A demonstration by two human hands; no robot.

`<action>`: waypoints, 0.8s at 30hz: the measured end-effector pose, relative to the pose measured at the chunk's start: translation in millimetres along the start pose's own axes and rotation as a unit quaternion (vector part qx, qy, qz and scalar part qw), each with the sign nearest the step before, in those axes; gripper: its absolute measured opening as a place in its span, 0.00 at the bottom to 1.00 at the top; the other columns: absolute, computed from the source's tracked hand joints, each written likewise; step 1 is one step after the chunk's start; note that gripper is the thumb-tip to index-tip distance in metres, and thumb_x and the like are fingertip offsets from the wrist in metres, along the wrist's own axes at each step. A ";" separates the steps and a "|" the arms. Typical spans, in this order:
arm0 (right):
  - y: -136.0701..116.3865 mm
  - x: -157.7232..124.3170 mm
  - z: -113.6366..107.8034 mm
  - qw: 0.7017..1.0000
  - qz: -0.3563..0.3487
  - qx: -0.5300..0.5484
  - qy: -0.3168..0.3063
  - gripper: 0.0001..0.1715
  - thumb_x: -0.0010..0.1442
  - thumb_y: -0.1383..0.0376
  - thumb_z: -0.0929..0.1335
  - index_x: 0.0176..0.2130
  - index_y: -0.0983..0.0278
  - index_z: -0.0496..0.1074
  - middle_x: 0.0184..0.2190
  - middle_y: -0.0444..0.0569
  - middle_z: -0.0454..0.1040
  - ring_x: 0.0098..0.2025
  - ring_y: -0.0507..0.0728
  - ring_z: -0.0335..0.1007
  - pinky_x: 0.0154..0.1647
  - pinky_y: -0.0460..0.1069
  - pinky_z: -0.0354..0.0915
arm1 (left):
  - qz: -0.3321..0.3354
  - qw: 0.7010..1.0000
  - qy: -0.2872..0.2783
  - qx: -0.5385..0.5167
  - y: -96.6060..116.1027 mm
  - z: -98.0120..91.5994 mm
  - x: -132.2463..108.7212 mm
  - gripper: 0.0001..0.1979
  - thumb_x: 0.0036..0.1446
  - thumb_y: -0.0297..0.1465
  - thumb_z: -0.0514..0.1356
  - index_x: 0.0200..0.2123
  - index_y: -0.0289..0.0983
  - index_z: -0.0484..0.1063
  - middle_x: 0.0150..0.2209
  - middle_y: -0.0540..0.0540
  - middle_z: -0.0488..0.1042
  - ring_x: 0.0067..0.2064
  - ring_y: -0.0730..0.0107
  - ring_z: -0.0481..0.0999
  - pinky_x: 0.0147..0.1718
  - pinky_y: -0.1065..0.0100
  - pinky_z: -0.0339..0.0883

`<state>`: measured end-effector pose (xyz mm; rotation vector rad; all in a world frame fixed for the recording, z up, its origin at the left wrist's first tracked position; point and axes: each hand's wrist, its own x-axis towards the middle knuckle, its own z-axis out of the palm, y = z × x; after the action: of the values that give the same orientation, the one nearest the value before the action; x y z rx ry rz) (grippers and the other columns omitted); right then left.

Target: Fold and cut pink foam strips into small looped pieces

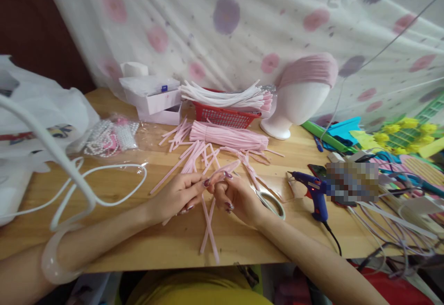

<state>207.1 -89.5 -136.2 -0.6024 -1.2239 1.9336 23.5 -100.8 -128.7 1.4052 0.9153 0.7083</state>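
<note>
My left hand (182, 193) and my right hand (239, 198) meet above the table, fingertips pinched together. Between them is a pink pipe cleaner (209, 238), with two ends hanging down crossed in an X and a bent part (231, 166) showing above my right fingers. Its middle is hidden by my fingers. Behind my hands lie loose pink pipe cleaners (189, 161) and a thick bundle of pink pipe cleaners (227, 136). A pair of scissors (280, 209) lies beside my right wrist, its handle partly covered.
At right rests a blue glue gun (316, 194) among cables (388, 231). A red basket (225, 116) of white stems, a white foam head (294, 101) and white boxes (161, 104) stand behind. Bagged beads (113, 138) and a white cable (121, 168) lie left.
</note>
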 end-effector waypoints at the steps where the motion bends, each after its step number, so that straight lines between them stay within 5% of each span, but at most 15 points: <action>1: 0.2 -0.2 0.3 1.000 0.013 0.013 -0.003 0.16 0.61 0.56 0.65 0.35 0.67 0.73 0.13 0.37 0.59 0.14 0.47 0.50 0.16 0.43 0.49 | 0.009 1.000 0.002 0.000 -0.2 0.5 -0.1 0.20 0.60 0.47 0.53 0.32 0.35 0.68 0.15 0.59 0.55 0.16 0.80 0.53 0.16 0.76 0.48; 5: -1.3 -0.2 -1.0 0.994 0.071 0.082 -0.032 0.12 0.56 0.60 0.69 0.36 0.67 0.73 0.13 0.37 0.58 0.15 0.47 0.46 0.16 0.43 0.48 | 0.021 0.998 -0.010 -0.060 -1.2 3.5 -2.0 0.16 0.60 0.42 0.54 0.33 0.34 0.68 0.18 0.59 0.53 0.20 0.80 0.51 0.18 0.74 0.47; 8: -5.0 -0.4 -5.0 0.993 0.048 0.106 -0.032 0.12 0.54 0.61 0.71 0.36 0.68 0.73 0.14 0.36 0.56 0.17 0.46 0.43 0.18 0.43 0.47 | 0.025 0.995 -0.024 -0.095 -2.0 3.5 -2.5 0.13 0.60 0.39 0.54 0.37 0.34 0.68 0.21 0.57 0.56 0.22 0.79 0.52 0.20 0.74 0.49; 16: -5.9 0.5 -5.4 0.997 -0.002 0.069 -0.016 0.13 0.59 0.59 0.70 0.28 0.65 0.69 0.13 0.35 0.53 0.16 0.46 0.42 0.19 0.43 0.47 | 0.039 0.995 -0.028 -0.082 -7.8 2.9 2.3 0.17 0.60 0.45 0.54 0.35 0.35 0.67 0.19 0.59 0.56 0.18 0.80 0.53 0.17 0.74 0.48; 24: 3.5 2.5 -5.8 0.999 0.026 0.029 -0.018 0.16 0.61 0.53 0.68 0.35 0.65 0.71 0.11 0.33 0.52 0.14 0.46 0.41 0.18 0.43 0.46 | 0.047 0.997 0.002 -0.069 -7.0 3.8 2.6 0.17 0.59 0.45 0.56 0.35 0.36 0.66 0.19 0.58 0.58 0.19 0.81 0.57 0.18 0.75 0.51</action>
<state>208.5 -85.2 -141.8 -0.5768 -1.1816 2.0247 27.3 -101.0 -136.1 1.3298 0.7931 0.8300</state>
